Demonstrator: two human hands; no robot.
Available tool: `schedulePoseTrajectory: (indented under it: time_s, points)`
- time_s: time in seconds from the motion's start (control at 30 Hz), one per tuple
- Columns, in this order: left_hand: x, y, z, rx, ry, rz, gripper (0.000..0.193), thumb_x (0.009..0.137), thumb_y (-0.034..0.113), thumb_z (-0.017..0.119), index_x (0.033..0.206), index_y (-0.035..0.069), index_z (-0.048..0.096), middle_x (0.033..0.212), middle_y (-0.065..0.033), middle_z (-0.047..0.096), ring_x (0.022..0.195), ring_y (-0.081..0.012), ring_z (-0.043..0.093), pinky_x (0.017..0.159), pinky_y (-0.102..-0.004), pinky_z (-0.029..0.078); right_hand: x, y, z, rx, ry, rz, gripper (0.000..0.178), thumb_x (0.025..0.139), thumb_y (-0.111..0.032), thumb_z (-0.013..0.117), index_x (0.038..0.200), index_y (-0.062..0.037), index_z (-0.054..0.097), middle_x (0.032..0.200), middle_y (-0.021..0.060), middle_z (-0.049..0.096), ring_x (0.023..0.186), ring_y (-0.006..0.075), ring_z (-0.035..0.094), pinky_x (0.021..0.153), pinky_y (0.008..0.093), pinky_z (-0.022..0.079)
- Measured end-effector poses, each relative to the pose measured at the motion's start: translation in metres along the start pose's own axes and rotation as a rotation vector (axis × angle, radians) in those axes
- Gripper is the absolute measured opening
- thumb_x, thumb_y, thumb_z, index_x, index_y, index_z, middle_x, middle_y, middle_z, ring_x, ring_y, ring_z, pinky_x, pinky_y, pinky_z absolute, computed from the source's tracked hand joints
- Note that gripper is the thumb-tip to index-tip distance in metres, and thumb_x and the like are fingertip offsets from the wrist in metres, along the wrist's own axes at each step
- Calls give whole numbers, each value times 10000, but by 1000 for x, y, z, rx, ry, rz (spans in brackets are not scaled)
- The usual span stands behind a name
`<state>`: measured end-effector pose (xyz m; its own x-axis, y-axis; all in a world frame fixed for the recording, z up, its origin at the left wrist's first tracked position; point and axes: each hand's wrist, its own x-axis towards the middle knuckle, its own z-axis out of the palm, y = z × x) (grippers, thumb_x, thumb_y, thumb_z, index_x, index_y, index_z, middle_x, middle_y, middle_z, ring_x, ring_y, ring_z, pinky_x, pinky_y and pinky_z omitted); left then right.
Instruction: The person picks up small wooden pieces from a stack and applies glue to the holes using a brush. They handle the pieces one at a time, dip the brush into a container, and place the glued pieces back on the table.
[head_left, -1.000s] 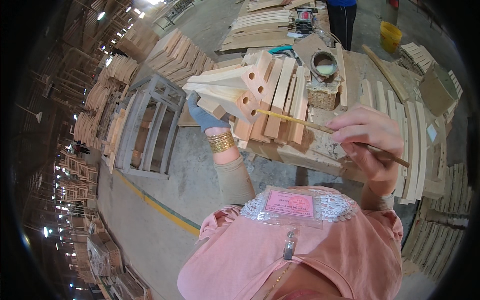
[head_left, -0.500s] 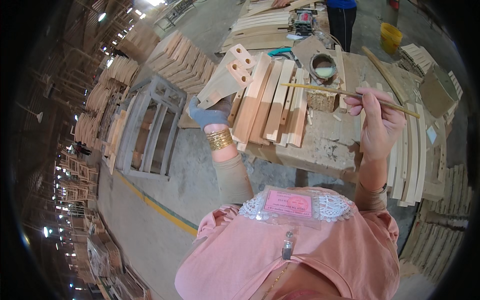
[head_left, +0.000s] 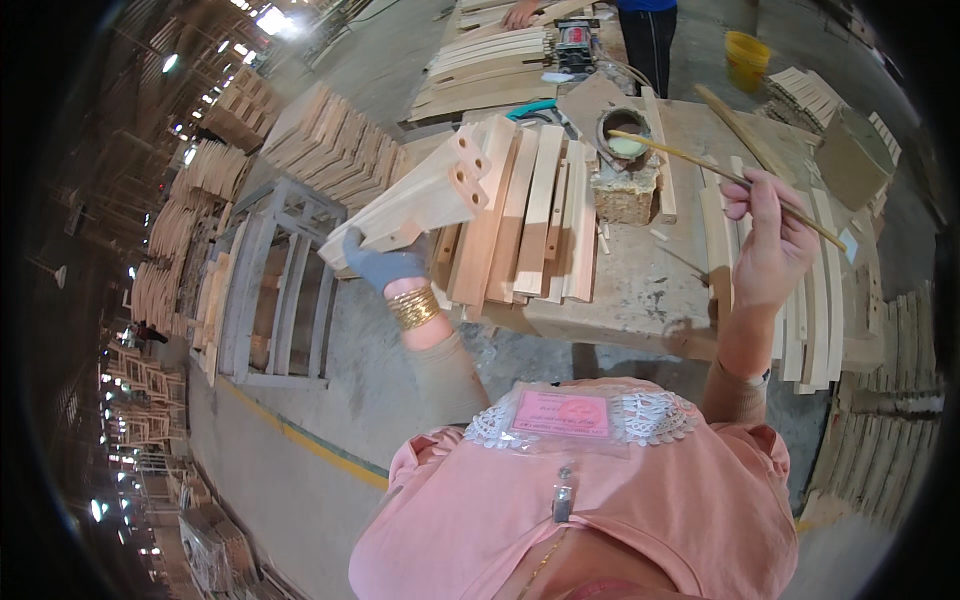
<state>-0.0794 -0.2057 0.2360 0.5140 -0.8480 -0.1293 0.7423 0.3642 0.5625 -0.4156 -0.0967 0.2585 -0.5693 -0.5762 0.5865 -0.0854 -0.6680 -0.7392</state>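
Note:
My left hand (head_left: pixel 385 262), in a grey glove, is closed round wooden chair-leg-like pieces (head_left: pixel 400 200) whose ends show drilled holes. They tilt up and away, over the left side of a row of wooden bars (head_left: pixel 522 220). Between the bare fingers of my right hand (head_left: pixel 770 235) is a thin stick (head_left: pixel 690 160). Its far tip reaches into the mouth of a round, crusted pot (head_left: pixel 603 128) holding pale glue-like liquid (head_left: pixel 626 150). The pot rests on a crusted block (head_left: pixel 628 195) on the worktable.
Small dowels (head_left: pixel 603 240) lie on the worktable (head_left: pixel 640 300). More wooden strips (head_left: pixel 825 290) line its right side. A grey wooden frame (head_left: pixel 270 290) and a pile of slats (head_left: pixel 330 145) stand left. Across the table, another person's hand (head_left: pixel 520 14) touches wood; a yellow bucket (head_left: pixel 746 62) stands far right.
The stick's tip has moved from above the wooden bars into the pot. My left hand has shifted left and tilted its wooden pieces lower. The whole view has shifted slightly.

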Motion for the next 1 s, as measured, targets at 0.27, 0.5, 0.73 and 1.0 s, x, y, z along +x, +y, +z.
schedulePoseTrajectory:
  time_s: [0.27, 0.5, 0.73, 1.0]
  points:
    - [24, 27, -27, 117, -230, 164, 478, 831, 334, 463, 1194, 23, 436, 1191, -133, 482, 1092, -276, 483, 919, -404, 402, -10, -1, -18, -174, 333, -141, 183, 901, -59, 518, 1021, 54, 597, 878, 147, 649, 733, 116, 589, 640, 217, 467]
    - [10, -2, -2, 189, -330, 165, 489, 856, 318, 464, 1228, 2, 434, 1218, -160, 482, 1099, -279, 498, 929, -403, 415, -23, -39, -50, -466, 466, -375, 194, 909, -57, 496, 1047, 37, 595, 951, 161, 649, 754, 116, 590, 636, 227, 485]
    - [-46, -102, 36, 353, -726, -160, 389, 849, 228, 521, 1148, -19, 487, 1139, -130, 527, 1039, -227, 521, 917, -367, 434, -33, -63, -102, -627, 535, -332, 203, 918, -57, 470, 1062, 33, 580, 887, 155, 659, 706, 103, 580, 637, 215, 479]
    - [-114, -256, 43, 668, -901, -563, 464, 766, 117, 624, 1180, -43, 491, 1061, -104, 562, 942, -183, 538, 869, -289, 432, -12, -17, -188, -846, 550, -255, 189, 909, -77, 502, 1051, -16, 611, 970, 63, 656, 785, 90, 597, 671, 203, 476]
